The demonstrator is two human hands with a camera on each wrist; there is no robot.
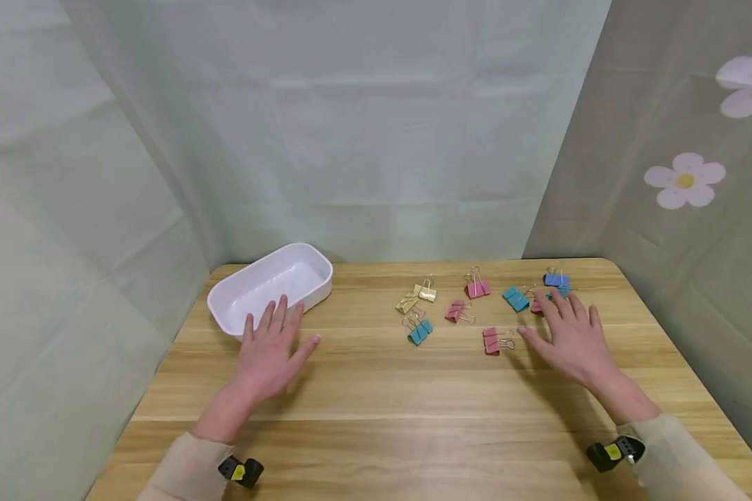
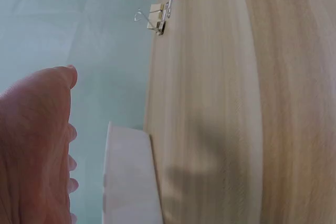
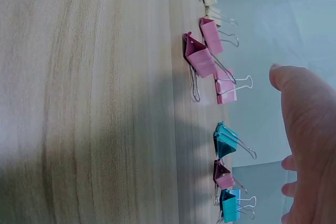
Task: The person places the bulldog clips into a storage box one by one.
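A light wooden counter (image 1: 376,390) with rounded corners stands against pale green drapes. A white oblong tray (image 1: 269,287) sits on its far left part. Across the far right lie scattered binder clips: two gold (image 1: 416,297), two teal (image 1: 419,331), several pink (image 1: 491,340) and one blue (image 1: 556,279).
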